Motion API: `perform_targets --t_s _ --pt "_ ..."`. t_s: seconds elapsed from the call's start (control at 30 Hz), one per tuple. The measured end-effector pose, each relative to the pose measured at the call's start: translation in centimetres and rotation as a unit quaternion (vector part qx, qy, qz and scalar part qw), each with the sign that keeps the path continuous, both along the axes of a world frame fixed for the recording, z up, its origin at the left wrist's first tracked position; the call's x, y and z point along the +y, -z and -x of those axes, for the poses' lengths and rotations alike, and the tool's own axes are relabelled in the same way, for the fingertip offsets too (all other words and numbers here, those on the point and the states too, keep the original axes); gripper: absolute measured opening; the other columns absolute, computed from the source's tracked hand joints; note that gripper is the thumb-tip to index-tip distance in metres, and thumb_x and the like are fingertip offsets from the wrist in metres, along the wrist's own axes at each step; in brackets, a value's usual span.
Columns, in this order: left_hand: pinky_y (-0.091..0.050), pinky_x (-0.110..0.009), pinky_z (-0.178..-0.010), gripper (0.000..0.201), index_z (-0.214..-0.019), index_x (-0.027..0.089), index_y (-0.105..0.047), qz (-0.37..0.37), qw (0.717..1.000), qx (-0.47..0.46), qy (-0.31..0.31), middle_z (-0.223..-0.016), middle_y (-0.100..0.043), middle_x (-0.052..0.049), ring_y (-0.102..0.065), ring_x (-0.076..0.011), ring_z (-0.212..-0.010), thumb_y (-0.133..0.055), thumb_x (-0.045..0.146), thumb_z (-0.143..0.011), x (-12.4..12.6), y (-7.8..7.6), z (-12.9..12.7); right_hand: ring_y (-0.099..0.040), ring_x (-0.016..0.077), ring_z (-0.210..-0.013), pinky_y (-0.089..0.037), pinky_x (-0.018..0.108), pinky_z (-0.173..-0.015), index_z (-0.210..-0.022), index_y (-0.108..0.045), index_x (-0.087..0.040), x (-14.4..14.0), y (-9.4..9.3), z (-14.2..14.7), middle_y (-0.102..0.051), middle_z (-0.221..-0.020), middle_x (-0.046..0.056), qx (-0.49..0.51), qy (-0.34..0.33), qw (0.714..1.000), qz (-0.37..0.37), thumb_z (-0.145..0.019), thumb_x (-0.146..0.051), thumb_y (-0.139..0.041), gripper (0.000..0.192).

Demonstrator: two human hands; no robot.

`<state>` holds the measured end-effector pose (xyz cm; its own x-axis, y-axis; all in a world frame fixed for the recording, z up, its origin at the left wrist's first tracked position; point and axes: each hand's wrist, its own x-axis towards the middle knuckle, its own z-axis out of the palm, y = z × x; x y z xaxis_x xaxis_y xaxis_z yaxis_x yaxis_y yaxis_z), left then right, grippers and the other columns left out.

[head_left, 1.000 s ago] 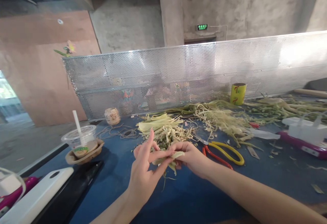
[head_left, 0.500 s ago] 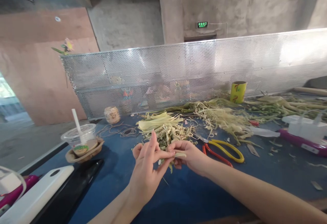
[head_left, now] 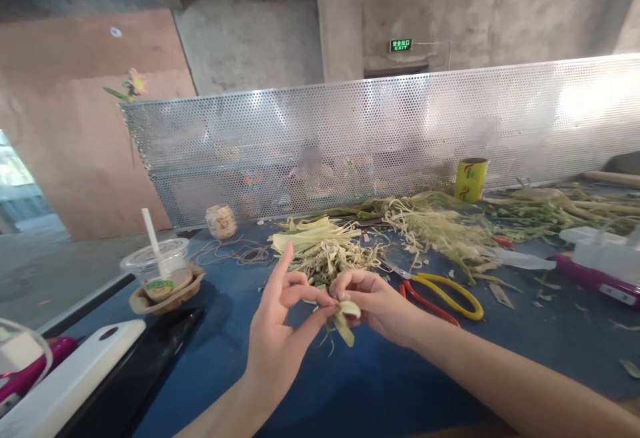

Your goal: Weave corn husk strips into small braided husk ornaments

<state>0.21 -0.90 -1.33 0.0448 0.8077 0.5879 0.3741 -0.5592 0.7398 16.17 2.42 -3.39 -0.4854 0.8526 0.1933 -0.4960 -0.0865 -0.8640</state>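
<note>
Between my two hands is a small pale green strip of dried husk (head_left: 345, 331), its loose end hanging below the fingers. My left hand (head_left: 285, 325) pinches it between thumb and a finger, with the index finger raised. On the other side my right hand (head_left: 373, 301) grips the same piece with curled fingers, some of them hidden. Just behind the hands lies a heap of curled, shredded plant pieces (head_left: 335, 255), with flat pale husk strips (head_left: 300, 235) at its back. Scissors (head_left: 445, 291) with red and yellow handles rest to the right of my right hand.
On the left stand a plastic cup with a straw (head_left: 163, 268), a white phone or power bank (head_left: 80, 371) and a black tablet-like slab (head_left: 135, 378). A twine ball (head_left: 221, 221), yellow roll (head_left: 471, 180), more fibres (head_left: 440, 235) and a purple power strip (head_left: 595, 278) surround the work. A perforated metal screen (head_left: 350, 138) closes the back.
The husk strip has turned, and its end now hangs lower below my fingers. My left hand has rotated and moved slightly left, its fingers more spread.
</note>
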Motion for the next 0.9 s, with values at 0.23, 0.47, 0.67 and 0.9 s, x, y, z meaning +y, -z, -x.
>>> perform_targets --t_s 0.23,0.47,0.67,0.9 --pt "-0.042 -0.034 -0.085 0.084 -0.139 0.018 -0.025 0.094 0.989 -0.103 0.047 -0.065 -0.067 0.000 -0.052 -0.0202 -0.096 -0.069 0.037 -0.069 0.4 -0.2 0.1 -0.026 0.0011 -0.039 -0.016 0.016 -0.039 -0.058 -0.059 -0.014 -0.4 -0.6 -0.1 -0.040 -0.045 -0.008 0.019 -0.055 0.998 0.016 -0.058 -0.024 -0.079 0.023" --pt "-0.042 -0.034 -0.083 0.076 -0.139 0.028 -0.023 -0.063 0.996 0.010 0.060 -0.064 -0.066 0.004 -0.053 -0.0182 -0.085 -0.065 0.022 -0.075 0.1 0.2 0.7 -0.026 0.0005 -0.039 -0.016 0.016 -0.039 -0.062 -0.058 -0.012 -0.8 -0.9 -0.7 -0.042 -0.046 -0.008 -0.008 -0.082 0.994 0.077 -0.060 -0.024 -0.078 0.023" --pt "-0.039 -0.033 -0.086 0.079 -0.140 0.027 -0.016 -0.077 0.986 0.038 0.145 -0.064 -0.065 0.005 -0.049 -0.0160 -0.084 -0.063 0.018 -0.077 0.1 0.2 0.7 -0.038 0.0026 -0.039 -0.023 0.016 -0.037 -0.063 -0.057 -0.011 -0.5 -1.1 -1.6 -0.048 -0.048 -0.005 -0.056 -0.168 0.983 0.053 -0.060 -0.023 -0.077 0.023" --pt "-0.037 -0.042 -0.089 0.075 -0.138 0.030 -0.018 -0.113 0.978 0.098 0.145 -0.065 -0.066 0.004 -0.053 -0.0193 -0.084 -0.061 0.014 -0.078 0.2 0.3 0.7 -0.034 0.0016 -0.032 -0.014 0.015 -0.030 -0.062 -0.059 -0.013 -0.3 -1.3 -1.9 -0.052 -0.045 -0.005 -0.071 -0.129 0.988 0.052 -0.060 -0.019 -0.075 0.018"
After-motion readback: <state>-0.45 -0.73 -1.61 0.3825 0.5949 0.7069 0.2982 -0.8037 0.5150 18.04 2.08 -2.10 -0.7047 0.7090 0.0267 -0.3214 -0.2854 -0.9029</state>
